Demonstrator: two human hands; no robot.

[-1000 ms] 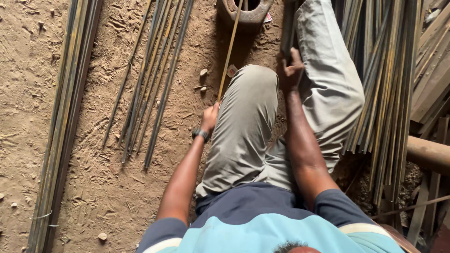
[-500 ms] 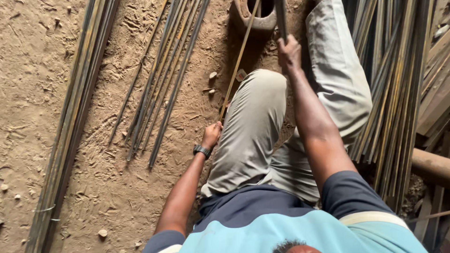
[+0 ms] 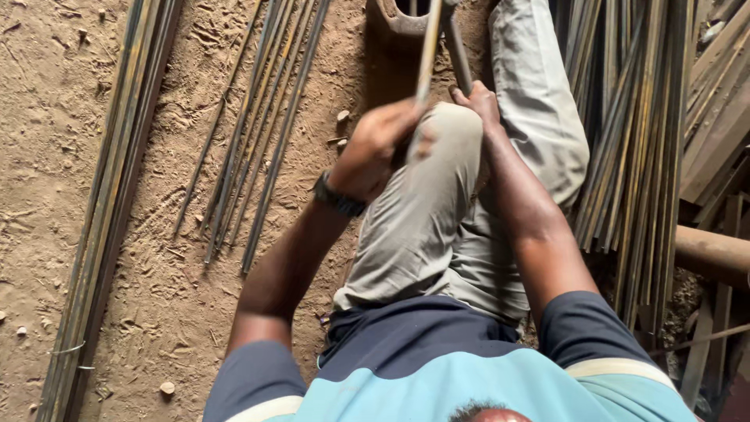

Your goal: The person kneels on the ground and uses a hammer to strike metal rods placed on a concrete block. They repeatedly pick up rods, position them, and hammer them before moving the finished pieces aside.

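A head-worn camera looks straight down at a person seated on a sandy dirt floor [image 3: 117,328], legs in light grey trousers stretched forward and a pale blue and navy shirt filling the bottom edge.

The left hand [image 3: 379,141], blurred by motion, is raised above the left knee with its fingers curled around a thin yellowish strip [image 3: 428,51]. The strip runs from that hand up and away toward the top of the view, passing over a round clay-coloured pot [image 3: 387,19] that stands on the floor just ahead of the knees. A dark wristwatch [image 3: 337,197] sits on the left wrist.

The right hand [image 3: 478,101] rests on the far side of the left knee, its fingers closed around the lower end of a dark, slim tool handle [image 3: 457,51] that rises toward the pot, just beside the strip. Whether handle and strip touch cannot be told.

To the left of the legs, a loose group of thin dark rods [image 3: 266,133] lies on the floor, angled slightly. Further left, well apart from the hands, a longer tied bundle of rods [image 3: 109,203] runs the height of the view. On the right, touching the right leg, a dense stack of similar strips [image 3: 633,141] lies beside a rusty brown pipe [image 3: 715,254] and some wooden boards.
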